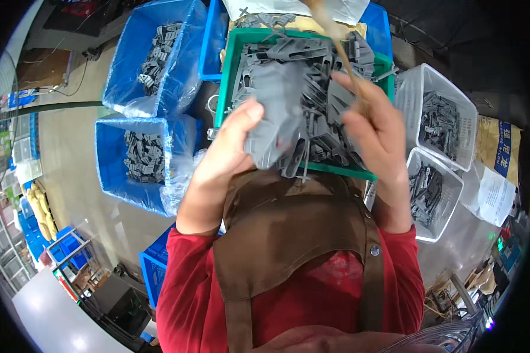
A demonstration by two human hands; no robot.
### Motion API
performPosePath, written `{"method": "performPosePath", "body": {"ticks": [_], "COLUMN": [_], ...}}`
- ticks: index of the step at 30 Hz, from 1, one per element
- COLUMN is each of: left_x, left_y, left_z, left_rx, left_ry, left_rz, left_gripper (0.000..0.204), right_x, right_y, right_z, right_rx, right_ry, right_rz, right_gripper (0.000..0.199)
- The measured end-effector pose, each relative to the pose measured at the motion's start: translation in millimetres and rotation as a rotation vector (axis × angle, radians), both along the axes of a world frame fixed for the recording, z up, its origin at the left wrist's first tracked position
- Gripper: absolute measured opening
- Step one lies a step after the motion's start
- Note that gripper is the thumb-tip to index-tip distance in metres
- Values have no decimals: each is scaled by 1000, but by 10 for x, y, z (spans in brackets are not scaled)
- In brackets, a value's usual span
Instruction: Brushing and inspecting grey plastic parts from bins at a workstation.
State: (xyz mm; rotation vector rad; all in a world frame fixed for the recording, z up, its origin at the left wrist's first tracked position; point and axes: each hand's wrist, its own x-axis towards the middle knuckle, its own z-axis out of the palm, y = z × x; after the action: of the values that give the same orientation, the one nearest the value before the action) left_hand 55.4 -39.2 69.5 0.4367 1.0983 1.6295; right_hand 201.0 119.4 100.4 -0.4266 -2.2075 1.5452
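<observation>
My left hand (227, 141) is closed on the side of a large grey plastic part (277, 106), blurred by motion, above a green crate (222, 97). The crate is heaped with grey moulded plastic pieces (321, 135), some joined by thin runners. My right hand (377, 126) grips a slender tan wooden stick (346, 56) over the crate's right side. The stick slants up and left to a thicker, smeared far end, cut off by the picture's top edge. It is apart from the grey part.
Two blue bins lined with clear plastic (115, 59) (103, 156) hold small grey pieces at left. Two white baskets (468, 112) (453, 206) at right hold more. A tan sack (500, 147) and a white bag (496, 194) lie beyond the baskets.
</observation>
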Motion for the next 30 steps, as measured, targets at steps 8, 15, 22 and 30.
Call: {"method": "performPosePath", "body": {"ticks": [8, 15, 22, 30], "left_x": [-169, -218, -170, -118], "left_y": [-65, -27, -52, -120], "left_z": [-14, -72, -114, -121], "left_rx": [-46, -97, 195, 344], "left_ry": [70, -134, -598, -833], "left_rz": [374, 605, 143, 55], "left_gripper": [55, 51, 44, 36], "right_x": [195, 135, 86, 27], "right_y": [139, -53, -41, -36], "right_z": [78, -122, -109, -154], "right_rx": [663, 687, 671, 477], "right_ry": [-184, -119, -38, 133], "right_rz": [150, 233, 229, -26], "right_gripper": [26, 26, 26, 24]}}
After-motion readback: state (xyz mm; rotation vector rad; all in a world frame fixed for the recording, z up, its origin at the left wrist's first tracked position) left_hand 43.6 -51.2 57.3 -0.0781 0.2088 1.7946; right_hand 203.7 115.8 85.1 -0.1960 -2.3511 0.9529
